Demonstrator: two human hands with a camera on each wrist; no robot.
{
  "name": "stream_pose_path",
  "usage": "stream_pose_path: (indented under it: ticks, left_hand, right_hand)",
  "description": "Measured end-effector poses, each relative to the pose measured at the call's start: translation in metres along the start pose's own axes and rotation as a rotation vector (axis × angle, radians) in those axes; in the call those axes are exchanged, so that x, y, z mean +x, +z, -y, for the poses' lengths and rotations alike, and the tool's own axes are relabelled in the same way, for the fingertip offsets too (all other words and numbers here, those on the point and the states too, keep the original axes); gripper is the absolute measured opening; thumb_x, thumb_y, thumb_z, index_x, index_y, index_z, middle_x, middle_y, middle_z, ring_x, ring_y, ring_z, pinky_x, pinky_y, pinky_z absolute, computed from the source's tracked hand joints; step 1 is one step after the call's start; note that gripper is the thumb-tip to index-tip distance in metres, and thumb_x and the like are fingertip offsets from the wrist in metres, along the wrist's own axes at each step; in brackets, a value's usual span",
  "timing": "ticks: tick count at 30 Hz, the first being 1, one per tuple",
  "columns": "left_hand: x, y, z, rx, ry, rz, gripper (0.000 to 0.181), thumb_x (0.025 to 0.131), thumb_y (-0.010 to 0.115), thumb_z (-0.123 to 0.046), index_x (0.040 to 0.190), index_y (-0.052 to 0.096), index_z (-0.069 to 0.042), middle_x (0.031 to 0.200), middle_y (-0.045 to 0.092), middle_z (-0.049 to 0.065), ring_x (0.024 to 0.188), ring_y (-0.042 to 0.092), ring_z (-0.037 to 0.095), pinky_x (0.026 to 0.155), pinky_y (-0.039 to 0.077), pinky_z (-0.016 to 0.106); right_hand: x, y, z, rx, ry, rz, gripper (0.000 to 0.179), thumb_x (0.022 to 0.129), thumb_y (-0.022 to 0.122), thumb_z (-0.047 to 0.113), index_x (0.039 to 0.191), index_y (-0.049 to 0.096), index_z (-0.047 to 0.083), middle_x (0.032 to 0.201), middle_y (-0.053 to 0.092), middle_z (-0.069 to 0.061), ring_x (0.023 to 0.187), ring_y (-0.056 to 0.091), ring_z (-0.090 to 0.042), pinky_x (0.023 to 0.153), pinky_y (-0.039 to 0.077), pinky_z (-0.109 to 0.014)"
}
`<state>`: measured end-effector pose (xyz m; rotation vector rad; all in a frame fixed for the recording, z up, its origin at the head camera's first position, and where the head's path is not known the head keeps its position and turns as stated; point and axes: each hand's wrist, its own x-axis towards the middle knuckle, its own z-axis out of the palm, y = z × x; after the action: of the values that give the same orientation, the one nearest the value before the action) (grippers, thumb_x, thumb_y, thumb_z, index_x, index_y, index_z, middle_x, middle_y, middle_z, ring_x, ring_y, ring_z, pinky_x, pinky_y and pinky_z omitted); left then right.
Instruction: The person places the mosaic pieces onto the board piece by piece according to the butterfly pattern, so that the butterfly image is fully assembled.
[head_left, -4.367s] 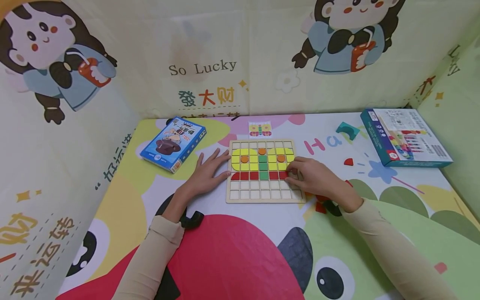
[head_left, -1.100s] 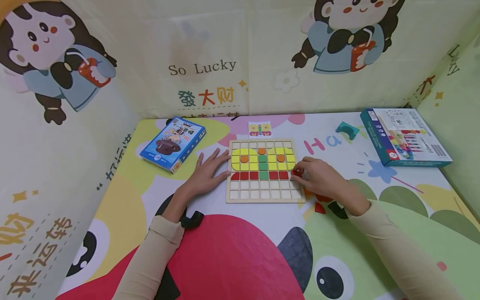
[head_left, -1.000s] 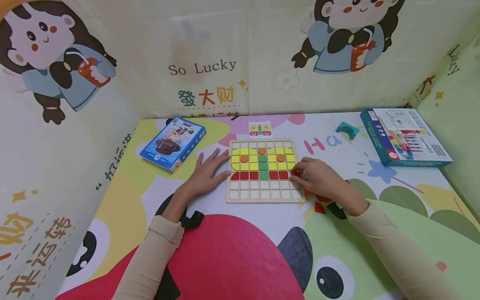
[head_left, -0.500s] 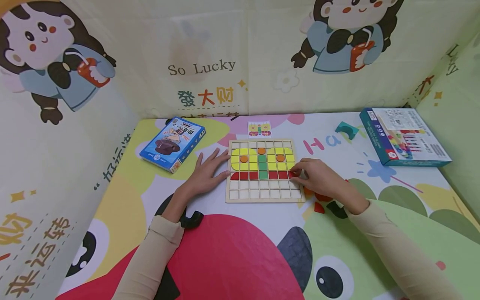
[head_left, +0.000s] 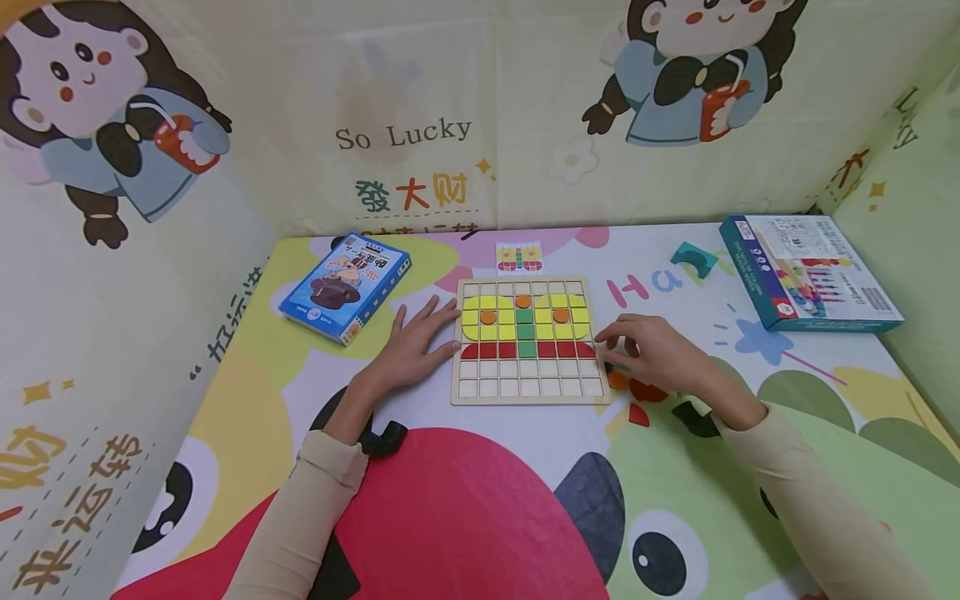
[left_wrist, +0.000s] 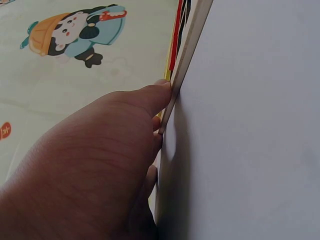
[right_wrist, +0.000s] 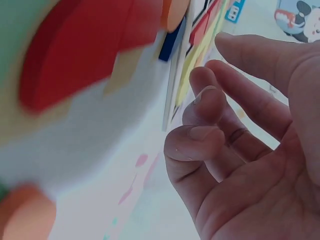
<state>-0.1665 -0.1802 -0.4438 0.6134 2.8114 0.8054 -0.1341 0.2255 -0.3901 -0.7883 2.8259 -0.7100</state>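
A wooden grid board (head_left: 531, 398) lies mid-table in the head view, with yellow, green, red and orange tiles in its cells. A curved red tile (head_left: 586, 351) sits at the right end of its red row. My left hand (head_left: 416, 343) lies spread, its fingertips and thumb at the board's left edge. Just off the right edge hovers my right hand (head_left: 654, 354), fingers loosely bent. In the right wrist view, thumb and fingers of that hand (right_wrist: 250, 135) are apart with nothing between them. Beneath it lie loose red pieces (right_wrist: 85, 50) and a dark blue piece (right_wrist: 172, 44).
Behind the board is a small butterfly picture card (head_left: 519, 257). A blue box (head_left: 347, 287) stands at left, a teal-edged box (head_left: 817, 275) at far right. A teal arch-shaped block (head_left: 696, 260) and a small red piece (head_left: 638, 415) lie on the patterned cloth.
My right hand has set the curved red tile into the right end of the red row, let go and moved right off the board. My left hand has stayed put.
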Motion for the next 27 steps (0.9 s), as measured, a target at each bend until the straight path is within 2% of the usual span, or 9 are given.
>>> stream_pose_path:
  ticks: [9, 15, 22, 27]
  left_hand:
    - [0.001, 0.000, 0.000, 0.008, -0.004, 0.005, 0.066, 0.105, 0.059, -0.048, 0.164, 0.041, -0.025, 0.177, 0.030, -0.003, 0.170, 0.010, 0.028, 0.133, -0.010, 0.064]
    - [0.000, -0.001, 0.000, 0.008, -0.007, 0.007, 0.067, 0.104, 0.060, -0.047, 0.164, 0.041, -0.025, 0.177, 0.030, -0.003, 0.170, 0.009, 0.028, 0.133, -0.010, 0.064]
    - [0.001, 0.000, 0.000, 0.003, -0.008, 0.007, 0.066, 0.105, 0.059, -0.047, 0.164, 0.041, -0.025, 0.177, 0.030, -0.003, 0.170, 0.009, 0.027, 0.134, -0.011, 0.064]
    - [0.000, 0.000, 0.001, 0.005, -0.008, 0.005, 0.067, 0.105, 0.059, -0.048, 0.165, 0.040, -0.025, 0.177, 0.030, -0.003, 0.170, 0.009, 0.028, 0.133, -0.010, 0.064]
  right_hand:
    - [-0.024, -0.011, -0.007, 0.016, 0.052, 0.037, 0.028, 0.095, 0.081, 0.023, 0.119, 0.078, 0.008, 0.095, 0.072, 0.001, 0.078, 0.055, -0.011, 0.057, 0.049, -0.021]
    - [-0.041, -0.009, -0.014, -0.007, 0.053, 0.038, 0.024, 0.094, 0.082, 0.023, 0.115, 0.080, 0.011, 0.092, 0.071, 0.006, 0.076, 0.054, -0.006, 0.062, 0.050, -0.019]
    - [-0.056, -0.006, -0.017, -0.015, 0.044, 0.053, 0.027, 0.087, 0.089, 0.029, 0.109, 0.081, 0.016, 0.087, 0.066, 0.010, 0.071, 0.051, -0.003, 0.060, 0.046, -0.018]
    - [-0.058, -0.002, -0.014, -0.067, 0.029, 0.032, 0.030, 0.082, 0.092, 0.034, 0.105, 0.082, 0.018, 0.084, 0.063, 0.010, 0.069, 0.048, -0.001, 0.058, 0.044, -0.018]
